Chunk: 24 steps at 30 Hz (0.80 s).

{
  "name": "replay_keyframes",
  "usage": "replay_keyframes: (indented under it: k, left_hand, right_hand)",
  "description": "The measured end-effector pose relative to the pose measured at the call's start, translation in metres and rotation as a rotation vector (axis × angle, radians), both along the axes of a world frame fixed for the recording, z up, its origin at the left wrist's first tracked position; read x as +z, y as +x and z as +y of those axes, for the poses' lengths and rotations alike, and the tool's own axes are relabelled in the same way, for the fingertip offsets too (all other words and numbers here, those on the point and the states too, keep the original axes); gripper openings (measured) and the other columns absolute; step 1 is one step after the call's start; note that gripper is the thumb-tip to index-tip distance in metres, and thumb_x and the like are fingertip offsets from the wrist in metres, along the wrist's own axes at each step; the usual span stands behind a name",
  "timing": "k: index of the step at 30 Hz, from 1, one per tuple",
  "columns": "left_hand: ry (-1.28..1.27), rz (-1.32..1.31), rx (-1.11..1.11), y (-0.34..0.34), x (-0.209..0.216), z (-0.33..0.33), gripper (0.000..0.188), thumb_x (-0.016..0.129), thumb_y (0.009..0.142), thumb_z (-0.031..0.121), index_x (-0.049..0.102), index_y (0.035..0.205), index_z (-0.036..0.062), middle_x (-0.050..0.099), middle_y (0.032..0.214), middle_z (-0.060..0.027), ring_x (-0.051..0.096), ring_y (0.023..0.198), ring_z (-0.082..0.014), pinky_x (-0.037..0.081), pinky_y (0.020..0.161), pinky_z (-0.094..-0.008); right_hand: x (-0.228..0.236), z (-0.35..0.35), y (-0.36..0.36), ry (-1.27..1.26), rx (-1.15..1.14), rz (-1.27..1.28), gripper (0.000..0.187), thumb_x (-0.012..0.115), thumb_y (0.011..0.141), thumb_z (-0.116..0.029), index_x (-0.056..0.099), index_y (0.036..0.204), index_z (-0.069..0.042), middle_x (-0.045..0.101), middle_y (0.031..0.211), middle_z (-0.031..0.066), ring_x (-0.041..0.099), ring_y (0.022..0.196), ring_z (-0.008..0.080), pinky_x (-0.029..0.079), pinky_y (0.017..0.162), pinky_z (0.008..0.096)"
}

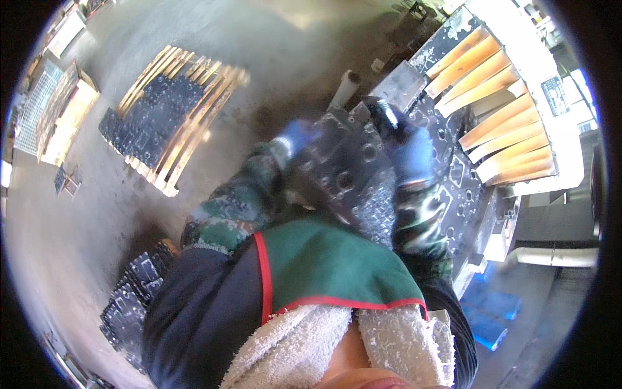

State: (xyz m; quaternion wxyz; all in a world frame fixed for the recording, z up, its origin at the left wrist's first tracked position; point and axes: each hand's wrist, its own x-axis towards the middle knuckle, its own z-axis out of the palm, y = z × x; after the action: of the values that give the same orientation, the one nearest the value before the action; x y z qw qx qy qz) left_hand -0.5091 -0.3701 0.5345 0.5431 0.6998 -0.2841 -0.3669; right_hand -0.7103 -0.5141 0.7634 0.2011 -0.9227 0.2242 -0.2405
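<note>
A dark metal casting (346, 172) with round holes and raised shapes is held tilted in front of my green apron. My left hand (299, 137), in a blue glove, grips its upper left edge. On the opposite side my right hand (413, 154), also blue-gloved, is closed at the casting's right edge. Motion blurs both hands, and the fingers are partly hidden. Beside the right hand's fingers shows a dark shape with a bright white patch that I cannot make out. More flat black castings (459, 185) lie on the bench just right of that hand.
Orange-brown strips (499, 110) hang from a white machine behind the bench. A wooden pallet (188, 139) at the left carries black castings. Several castings (139, 288) are stacked at my lower left. Blue objects (489, 311) lie low on the right, near a white pipe (560, 257).
</note>
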Motion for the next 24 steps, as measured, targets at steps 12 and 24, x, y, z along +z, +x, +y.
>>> replay_keyframes:
  k: [12,24]
  left_hand:
    - [-0.178,-0.108,-0.156,0.002,0.025,0.042,0.031,0.061,0.093,0.024,0.061,0.118,0.005,0.067,0.109,-0.0124,0.064,0.097,-0.026,0.051,0.087,-0.0377]
    - [0.123,-0.115,-0.118,-0.03,0.079,0.017,0.05,0.062,0.094,0.038,0.058,0.128,0.0017,0.066,0.118,-0.0084,0.063,0.101,-0.0184,0.049,0.09,-0.034]
  right_hand:
    - [-0.129,0.1,0.027,-0.225,0.1,0.493,0.059,0.061,0.086,-0.029,0.044,0.142,-0.023,0.067,0.09,0.0095,0.065,0.078,0.0297,0.049,0.065,0.0452]
    - [-0.16,-0.038,-0.237,0.025,-0.799,0.114,0.052,0.067,0.083,-0.019,0.055,0.133,-0.01,0.068,0.11,0.0201,0.067,0.097,0.0375,0.055,0.082,0.0444]
